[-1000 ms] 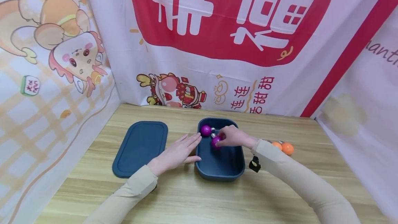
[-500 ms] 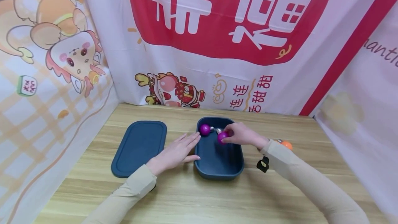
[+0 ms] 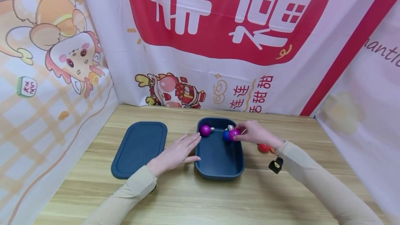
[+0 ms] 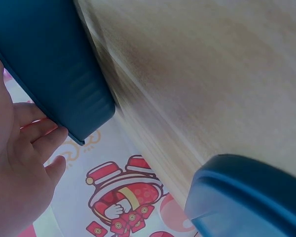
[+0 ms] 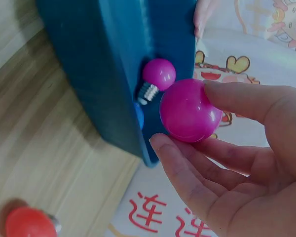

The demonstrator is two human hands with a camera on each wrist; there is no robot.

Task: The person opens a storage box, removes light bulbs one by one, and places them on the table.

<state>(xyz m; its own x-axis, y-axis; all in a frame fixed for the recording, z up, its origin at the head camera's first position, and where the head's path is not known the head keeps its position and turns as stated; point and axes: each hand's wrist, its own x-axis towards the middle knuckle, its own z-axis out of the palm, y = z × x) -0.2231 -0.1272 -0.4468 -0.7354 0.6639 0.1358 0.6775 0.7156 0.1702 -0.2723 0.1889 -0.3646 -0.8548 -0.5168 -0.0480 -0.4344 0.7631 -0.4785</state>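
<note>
A deep navy box [image 3: 219, 160] stands on the wooden table. My right hand [image 3: 257, 134] pinches a purple light bulb [image 5: 187, 111] between thumb and fingers, by the box's right rim, its metal base pointing up and away in the head view. Partly behind it inside the box is a blue bulb [image 3: 226, 135]. Another purple bulb [image 3: 205, 130] lies in the back left corner of the box, its screw base [image 5: 147, 93] showing in the right wrist view. With fingers extended, my left hand [image 3: 175, 152] touches the box's left rim.
To the left, a flat navy lid [image 3: 140, 148] lies on the table. Right of the box sits a red bulb [image 3: 263, 148], with a bit of orange [image 3: 272, 150] showing beside the right sleeve. Printed cloth [image 3: 184, 55] hangs behind the table.
My right hand has moved right across the box with the purple bulb. The blue bulb and the red bulb have come into view; the orange bulbs are now mostly covered. The left hand stays put.
</note>
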